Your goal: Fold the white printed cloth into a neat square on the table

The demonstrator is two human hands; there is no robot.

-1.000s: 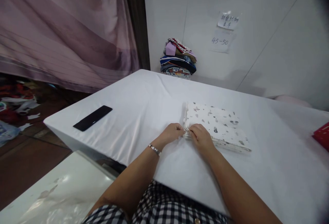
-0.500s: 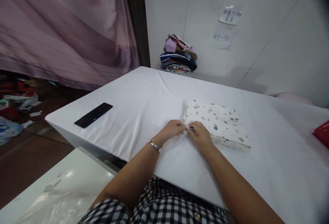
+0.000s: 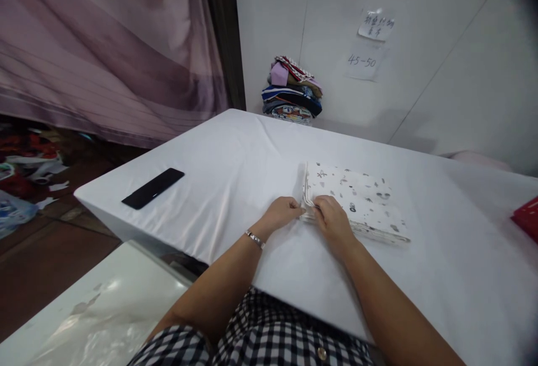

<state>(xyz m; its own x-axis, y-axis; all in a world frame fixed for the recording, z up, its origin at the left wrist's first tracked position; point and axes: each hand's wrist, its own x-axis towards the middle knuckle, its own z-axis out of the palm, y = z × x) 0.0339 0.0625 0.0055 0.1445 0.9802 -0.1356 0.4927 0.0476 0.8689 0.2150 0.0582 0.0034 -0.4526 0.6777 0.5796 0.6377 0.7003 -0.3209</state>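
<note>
1. Worktop (image 3: 235, 158): white-covered.
2. Printed cloth (image 3: 365, 195): on worktop, folded into layered rectangle; folding judged largely done, near-left corner layers apparently left to align.
3. Right hand (image 3: 335, 221) pinches upper layers there; left hand (image 3: 281, 213) seemingly pinches lower ones.

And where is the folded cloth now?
In the head view, the folded cloth lies right of centre on the table, its near left corner by the left hand and right hand.

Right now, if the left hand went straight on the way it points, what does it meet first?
The folded patterned cloth, at its near-left corner; the left hand seems to be at or touching it, though depth is unclear. The right hand looks next in line.
</note>
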